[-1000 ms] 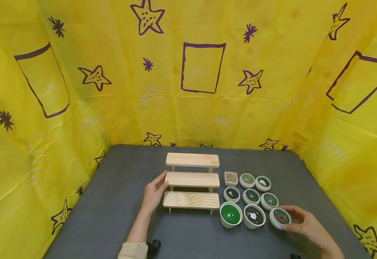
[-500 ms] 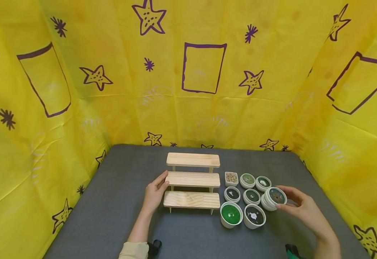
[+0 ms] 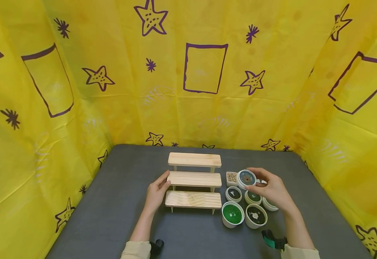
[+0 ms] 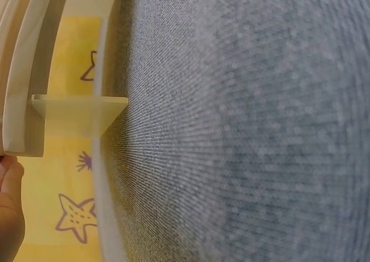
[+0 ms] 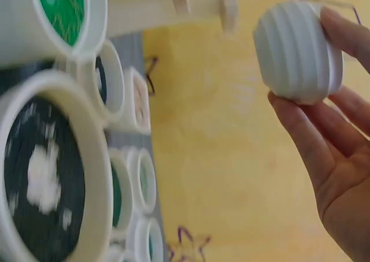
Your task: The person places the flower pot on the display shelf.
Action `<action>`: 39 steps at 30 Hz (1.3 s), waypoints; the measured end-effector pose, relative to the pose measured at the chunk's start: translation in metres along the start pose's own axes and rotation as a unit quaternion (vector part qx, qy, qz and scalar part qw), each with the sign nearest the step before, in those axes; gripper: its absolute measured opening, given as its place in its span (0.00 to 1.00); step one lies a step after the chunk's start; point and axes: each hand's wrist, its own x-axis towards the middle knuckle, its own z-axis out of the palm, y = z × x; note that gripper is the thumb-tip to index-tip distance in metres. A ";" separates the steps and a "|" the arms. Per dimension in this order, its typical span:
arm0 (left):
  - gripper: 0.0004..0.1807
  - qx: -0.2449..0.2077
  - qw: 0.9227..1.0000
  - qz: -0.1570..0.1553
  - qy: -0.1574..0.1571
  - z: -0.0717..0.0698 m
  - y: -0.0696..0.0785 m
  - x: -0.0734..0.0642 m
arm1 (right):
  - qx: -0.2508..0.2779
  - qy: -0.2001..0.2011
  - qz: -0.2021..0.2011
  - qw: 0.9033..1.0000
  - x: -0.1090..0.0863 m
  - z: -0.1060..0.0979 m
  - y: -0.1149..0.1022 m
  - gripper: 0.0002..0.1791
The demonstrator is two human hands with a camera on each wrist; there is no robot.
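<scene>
My right hand (image 3: 271,189) pinches a small white ribbed pot (image 5: 298,54) between thumb and fingers, raised over the back of the pot group. In the head view that pot (image 3: 246,178) shows a blue-grey fill with a brown spot at its centre. My left hand (image 3: 157,192) holds the left end of the middle board on a three-tier wooden display stand (image 3: 193,178); in the left wrist view its fingers (image 4: 10,181) lie right at the board's end. All three tiers are bare. The raised pot and right hand hide some pots behind them.
Right of the stand are a green-filled cup (image 3: 232,214), a black-filled cup (image 3: 255,216) with a white spot, and a smaller dark-filled pot (image 3: 233,194). A square dish (image 3: 231,178) of pale pebbles stands behind. Yellow patterned cloth (image 3: 204,118) walls the grey table (image 3: 136,158).
My right hand has lifted the ribbed pot from the front right of the group and carried it left and back, toward the pebble dish. My left hand has stayed at the stand.
</scene>
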 end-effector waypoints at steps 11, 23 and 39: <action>0.24 -0.009 1.000 0.002 0.002 0.001 -0.001 -0.001 | -0.012 -0.022 0.017 1.000 0.045 0.031 -0.032 0.32; 0.24 -0.016 1.000 0.004 0.006 0.000 0.000 -0.001 | 0.049 -0.009 0.031 0.998 0.091 0.073 -0.062 0.35; 0.24 -0.015 1.000 0.013 0.016 0.003 -0.002 0.000 | 0.055 -0.025 0.037 0.998 0.130 0.134 -0.107 0.32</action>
